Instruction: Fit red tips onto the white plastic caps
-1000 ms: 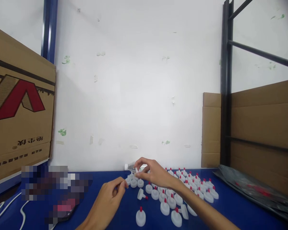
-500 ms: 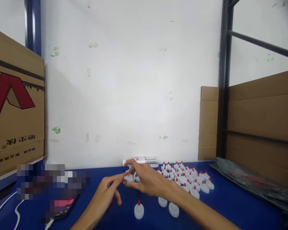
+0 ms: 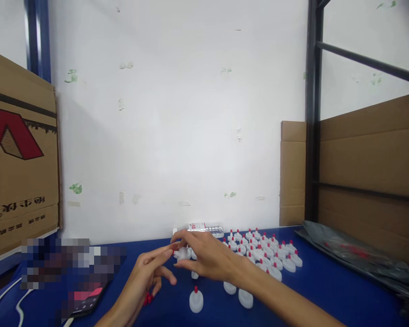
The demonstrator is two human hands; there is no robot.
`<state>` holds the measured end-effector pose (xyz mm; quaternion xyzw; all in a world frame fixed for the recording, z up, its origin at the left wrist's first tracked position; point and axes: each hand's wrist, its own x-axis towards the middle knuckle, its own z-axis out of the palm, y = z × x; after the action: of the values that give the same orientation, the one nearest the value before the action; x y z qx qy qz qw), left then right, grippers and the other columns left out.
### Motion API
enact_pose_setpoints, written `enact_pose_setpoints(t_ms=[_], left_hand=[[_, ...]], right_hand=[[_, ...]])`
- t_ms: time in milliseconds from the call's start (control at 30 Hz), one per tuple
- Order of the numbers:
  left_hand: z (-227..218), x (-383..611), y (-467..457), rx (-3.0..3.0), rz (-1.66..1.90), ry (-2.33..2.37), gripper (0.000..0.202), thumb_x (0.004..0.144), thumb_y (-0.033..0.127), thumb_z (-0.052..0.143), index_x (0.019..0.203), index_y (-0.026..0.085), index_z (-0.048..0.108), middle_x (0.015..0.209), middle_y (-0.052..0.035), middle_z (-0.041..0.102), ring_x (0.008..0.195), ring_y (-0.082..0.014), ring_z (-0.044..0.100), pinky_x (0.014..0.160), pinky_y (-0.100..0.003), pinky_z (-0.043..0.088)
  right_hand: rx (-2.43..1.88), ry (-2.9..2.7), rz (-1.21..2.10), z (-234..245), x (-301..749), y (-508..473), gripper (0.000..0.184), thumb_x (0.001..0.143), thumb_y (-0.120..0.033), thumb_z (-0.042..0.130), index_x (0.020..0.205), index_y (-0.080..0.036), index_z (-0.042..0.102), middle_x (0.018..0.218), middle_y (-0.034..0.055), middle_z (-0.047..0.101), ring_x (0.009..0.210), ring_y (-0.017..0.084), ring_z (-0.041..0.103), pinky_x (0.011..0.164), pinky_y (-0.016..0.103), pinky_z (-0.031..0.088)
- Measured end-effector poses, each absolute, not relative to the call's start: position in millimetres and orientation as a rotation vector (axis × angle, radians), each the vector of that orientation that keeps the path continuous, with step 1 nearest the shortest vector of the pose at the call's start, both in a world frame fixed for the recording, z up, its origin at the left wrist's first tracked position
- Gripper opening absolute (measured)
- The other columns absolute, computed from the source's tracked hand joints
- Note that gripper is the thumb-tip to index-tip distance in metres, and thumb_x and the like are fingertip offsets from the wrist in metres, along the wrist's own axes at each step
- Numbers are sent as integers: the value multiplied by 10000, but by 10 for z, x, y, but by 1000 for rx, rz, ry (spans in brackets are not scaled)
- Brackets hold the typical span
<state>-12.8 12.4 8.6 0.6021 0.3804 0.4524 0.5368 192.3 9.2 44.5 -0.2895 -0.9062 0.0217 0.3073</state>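
My right hand (image 3: pixel 204 255) holds a small white cap (image 3: pixel 182 253) above the blue table (image 3: pixel 327 295), fingers curled round it. My left hand (image 3: pixel 146 277) reaches in from the left, its thumb and forefinger pinched at the white cap's left side; a small red piece shows low in that palm. One white cap with a red tip (image 3: pixel 195 300) stands alone just in front. Several more red-tipped white caps (image 3: pixel 269 254) sit in rows to the right behind my right forearm.
A clear water bottle (image 3: pixel 204 228) lies against the white wall. A cardboard box (image 3: pixel 17 159) stands at the left, more cardboard (image 3: pixel 368 159) behind a black rack post (image 3: pixel 311 113) at the right. A phone (image 3: pixel 85 300) and white cable (image 3: pixel 20 309) lie front left; a dark plastic bag (image 3: pixel 354 261) lies right.
My hands have come together on one white cap lifted from the group, and the left fingers now touch it. The view has shifted slightly right.
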Motion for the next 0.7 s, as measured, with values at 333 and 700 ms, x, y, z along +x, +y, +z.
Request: enact_pose_setpoints(t_ms=[333, 700], left_hand=[[98, -202, 62, 1164, 948, 595, 348, 747, 466, 818, 879, 163, 709, 853, -32, 696, 563, -103, 623, 411, -169, 277], [186, -241, 32, 1547, 880, 526, 436, 795, 530, 696, 999, 147, 733, 399, 93, 434, 319, -43, 316, 413, -208, 179]], right_hand=[[-516, -2368, -64, 508, 1873, -15, 317, 956, -202, 665, 1252, -216, 553, 1122, 54, 707, 986, 172, 651, 886, 289, 505], [-514, -2405, -227, 576, 1806, -196, 277, 964, -233, 651, 1238, -192, 641, 1006, 71, 662, 887, 161, 609, 799, 252, 494]])
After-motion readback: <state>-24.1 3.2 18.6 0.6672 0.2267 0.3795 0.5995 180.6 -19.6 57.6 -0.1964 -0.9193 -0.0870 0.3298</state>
